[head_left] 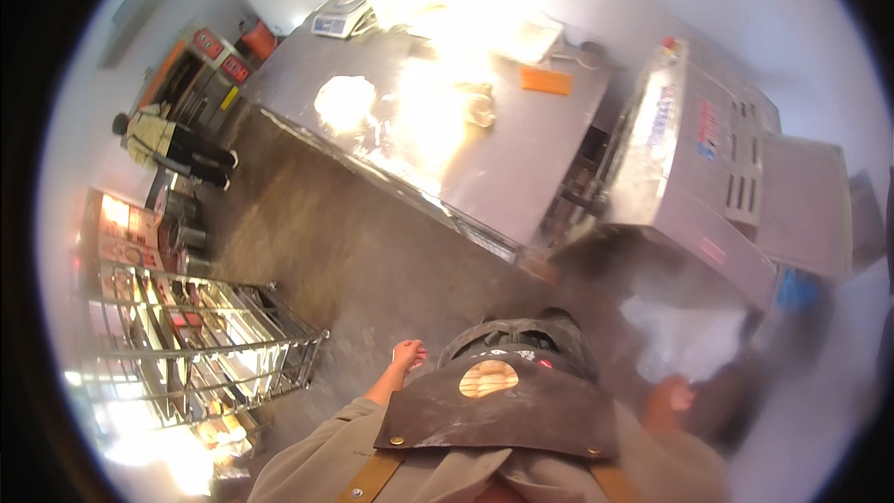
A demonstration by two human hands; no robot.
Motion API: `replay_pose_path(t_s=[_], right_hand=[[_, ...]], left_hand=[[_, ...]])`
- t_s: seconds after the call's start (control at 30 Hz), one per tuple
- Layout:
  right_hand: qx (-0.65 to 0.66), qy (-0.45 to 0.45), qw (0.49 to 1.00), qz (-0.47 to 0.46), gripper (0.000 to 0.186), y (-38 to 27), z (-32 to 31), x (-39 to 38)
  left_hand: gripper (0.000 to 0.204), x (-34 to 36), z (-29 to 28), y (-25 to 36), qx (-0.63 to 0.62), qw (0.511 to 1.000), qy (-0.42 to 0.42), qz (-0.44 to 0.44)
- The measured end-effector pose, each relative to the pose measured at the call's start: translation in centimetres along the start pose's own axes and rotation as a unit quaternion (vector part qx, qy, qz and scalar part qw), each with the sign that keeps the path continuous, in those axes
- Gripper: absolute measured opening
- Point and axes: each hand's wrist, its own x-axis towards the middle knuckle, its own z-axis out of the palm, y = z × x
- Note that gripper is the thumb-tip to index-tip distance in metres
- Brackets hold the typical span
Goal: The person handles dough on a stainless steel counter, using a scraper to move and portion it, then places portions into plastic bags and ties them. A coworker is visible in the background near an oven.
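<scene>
My left hand (409,352) hangs beside the dark brown apron (531,414), its fingers loosely curled with nothing visible in them. It is out over the floor, apart from the table and the rack. My right hand (678,397) is lower right, smeared by motion, so its fingers cannot be made out. Nearest to it is a whitish, blurred heap or sheet (684,335), possibly plastic, beneath the large pale machine (712,168). Whether the hand touches it is unclear.
A long metal table (507,186) crosses ahead, bearing a white scale (342,14), a glaring pale mass (345,103) and an orange scraper-like piece (546,81). A tray rack (214,345) stands left. Farther back, a person (172,144) is near an oven (191,79).
</scene>
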Motion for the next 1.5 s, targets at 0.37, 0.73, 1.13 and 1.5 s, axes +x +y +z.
replay_pose_path(t_s=[0.37,0.73,1.13,1.5], right_hand=[[0.371,-0.419,0.737,-0.380,0.014,-24.9,-14.1,-23.3],[0.490,-0.082,0.699,-0.514,0.076,-74.6,-37.7,-37.5],[0.305,-0.327,0.683,-0.578,0.049,-88.0,-40.0,-33.2],[0.465,-0.352,0.691,-0.428,0.032,-86.4,-58.9,-39.9]], left_hand=[[0.022,5.5,-5.6,1.6,-0.094,0.992,0.082,-0.007],[0.020,14.1,-19.1,16.1,0.053,0.981,0.130,0.136],[0.015,23.8,-20.1,49.0,-0.021,0.982,0.010,0.186],[0.041,28.7,-6.0,75.0,0.062,0.929,-0.355,0.079]])
